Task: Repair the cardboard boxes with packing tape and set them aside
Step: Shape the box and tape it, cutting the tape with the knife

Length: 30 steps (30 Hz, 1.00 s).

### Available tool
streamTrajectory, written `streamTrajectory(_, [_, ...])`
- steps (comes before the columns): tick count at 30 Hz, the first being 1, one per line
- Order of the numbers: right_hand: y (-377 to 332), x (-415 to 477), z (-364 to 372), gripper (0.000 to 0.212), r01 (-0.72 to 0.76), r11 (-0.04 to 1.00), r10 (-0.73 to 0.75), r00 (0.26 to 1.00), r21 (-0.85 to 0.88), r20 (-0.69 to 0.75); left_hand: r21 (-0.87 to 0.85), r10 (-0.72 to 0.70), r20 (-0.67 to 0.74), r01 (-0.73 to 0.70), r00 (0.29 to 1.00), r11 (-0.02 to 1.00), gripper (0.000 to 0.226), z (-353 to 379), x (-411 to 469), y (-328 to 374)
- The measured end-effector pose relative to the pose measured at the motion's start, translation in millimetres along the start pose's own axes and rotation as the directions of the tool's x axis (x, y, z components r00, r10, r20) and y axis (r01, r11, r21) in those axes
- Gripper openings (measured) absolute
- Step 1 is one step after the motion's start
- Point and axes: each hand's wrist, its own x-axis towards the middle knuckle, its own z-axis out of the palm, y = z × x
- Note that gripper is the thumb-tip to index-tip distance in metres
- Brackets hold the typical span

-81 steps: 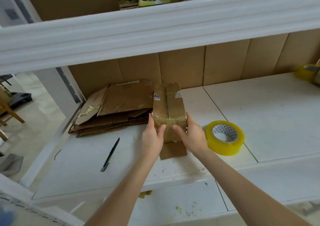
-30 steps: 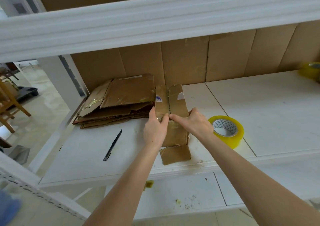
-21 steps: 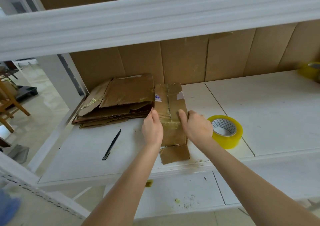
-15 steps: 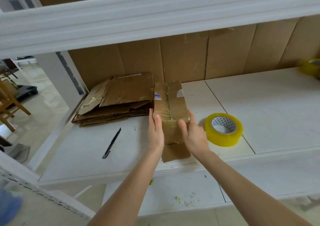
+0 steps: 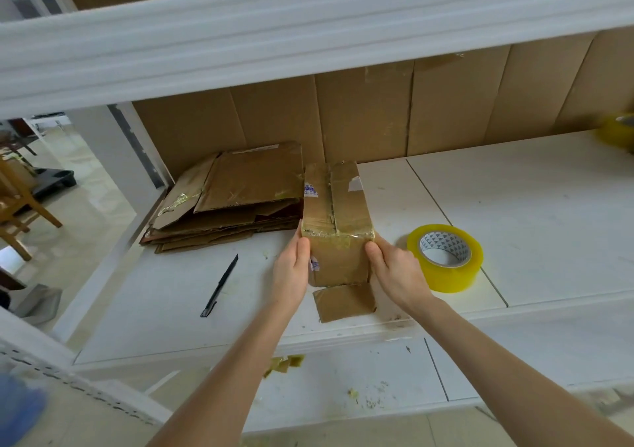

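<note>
A small brown cardboard box (image 5: 338, 220), its top seam and near edge covered in tape, stands on the white shelf (image 5: 514, 206). A loose flap of it lies flat toward me on the shelf. My left hand (image 5: 291, 271) lies flat against the box's left side with straight fingers. My right hand (image 5: 394, 268) presses the right side of the near face, thumb up at the taped corner. A yellow roll of packing tape (image 5: 445, 258) lies just right of my right hand.
A stack of flattened cardboard boxes (image 5: 233, 199) lies left of the box, touching it. A black pen-like tool (image 5: 219, 285) rests on the shelf in front of the stack. Another yellow tape roll (image 5: 617, 132) sits at the far right. An upper shelf beam (image 5: 308, 28) hangs overhead.
Both hands left the top seam of the box, where they pressed the tape, and slid down to its two sides. The box stayed in place.
</note>
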Motion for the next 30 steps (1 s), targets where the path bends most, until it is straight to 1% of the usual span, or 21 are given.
streamTrajectory(2, [-4,-3,-2,0.049,0.007,1.0,-0.007,1.0,-0.002,-0.008,-0.091,0.006,0.058,-0.001,0.998,0.996,0.056,-3,0,6])
streamTrajectory(4, [-9,-8,-5,0.049,0.042,0.998,-0.043,0.999,-0.057,-0.018,-0.128,0.01,0.069,-0.001,0.998,0.992,0.083,-12,4,18])
streamTrajectory(5, [-14,-12,-7,0.051,0.073,0.994,-0.073,0.997,-0.078,0.006,-0.097,-0.016,0.057,0.022,0.998,0.995,0.099,-20,9,26])
streamTrajectory(6, [-19,-16,-8,0.051,0.104,0.991,-0.1,0.994,-0.089,0.044,-0.031,-0.049,0.044,0.051,0.998,0.998,0.113,-29,14,34])
streamTrajectory(7, [-24,-19,-10,0.05,0.134,0.988,-0.128,0.988,-0.077,0.081,0.086,-0.068,0.025,0.066,0.997,0.994,0.119,-39,20,40])
streamTrajectory(9, [-29,-20,-13,0.047,0.162,0.987,-0.16,0.983,-0.016,0.095,0.414,-0.023,-0.019,0.029,1.0,0.91,0.12,-54,26,50])
streamTrajectory(11, [-29,-6,-21,0.037,0.097,0.993,-0.093,0.993,0.067,-0.067,0.637,0.026,0.04,-0.046,0.999,0.769,0.127,-57,24,59])
streamTrajectory(12, [-26,7,-27,0.025,0.035,0.991,-0.012,0.984,0.131,-0.178,0.705,0.01,0.097,-0.076,0.995,0.705,0.131,-55,22,62])
streamTrajectory(13, [-23,21,-35,0.014,-0.032,0.981,0.079,0.967,0.193,-0.241,0.762,-0.018,0.148,-0.102,0.989,0.639,0.133,-51,20,63])
streamTrajectory(14, [-21,36,-43,0.018,-0.097,0.967,0.155,0.958,0.234,-0.24,0.81,-0.045,0.181,-0.123,0.982,0.573,0.132,-47,19,63])
streamTrajectory(16, [-15,64,-52,0.051,-0.174,0.951,0.203,0.975,0.256,-0.093,0.859,-0.082,0.203,-0.137,0.976,0.493,0.124,-49,21,63])
streamTrajectory(17, [-13,74,-53,0.061,-0.198,0.946,0.208,0.978,0.257,-0.013,0.859,-0.099,0.232,-0.156,0.968,0.487,0.12,-56,25,63])
streamTrajectory(19, [-14,86,-53,0.062,-0.239,0.926,0.22,0.971,0.292,0.098,0.812,-0.149,0.353,-0.224,0.924,0.539,0.116,-74,32,63])
streamTrajectory(21, [-13,87,-53,0.048,-0.246,0.94,0.229,0.969,0.238,0.097,0.758,-0.205,0.476,-0.281,0.855,0.589,0.111,-97,36,64])
streamTrajectory(23, [-13,85,-55,0.048,-0.236,0.954,0.235,0.972,0.185,0.027,0.736,-0.207,0.503,-0.29,0.839,0.611,0.1,-113,35,61])
streamTrajectory(25, [-14,86,-53,0.05,-0.211,0.955,0.205,0.977,0.211,0.05,0.725,-0.106,0.415,-0.258,0.904,0.638,0.084,-115,23,58])
streamTrajectory(26, [-16,87,-52,0.057,-0.2,0.946,0.175,0.977,0.255,0.119,0.71,0.004,0.311,-0.236,0.95,0.663,0.075,-109,12,53])
streamTrajectory(27, [-18,87,-51,0.065,-0.203,0.926,0.141,0.968,0.318,0.206,0.674,0.123,0.162,-0.201,0.979,0.711,0.062,-100,-3,48])
streamTrajectory(28, [-21,86,-50,0.069,-0.228,0.904,0.122,0.949,0.362,0.292,0.62,0.208,0.003,-0.165,0.978,0.767,0.046,-89,-20,44])
streamTrajectory(29, [-23,85,-50,0.066,-0.262,0.884,0.115,0.925,0.388,0.362,0.565,0.242,-0.12,-0.134,0.963,0.814,0.029,-80,-38,43])
streamTrajectory(30, [-24,83,-49,0.057,-0.297,0.863,0.12,0.906,0.409,0.405,0.519,0.254,-0.197,-0.119,0.947,0.847,0.019,-72,-54,44])
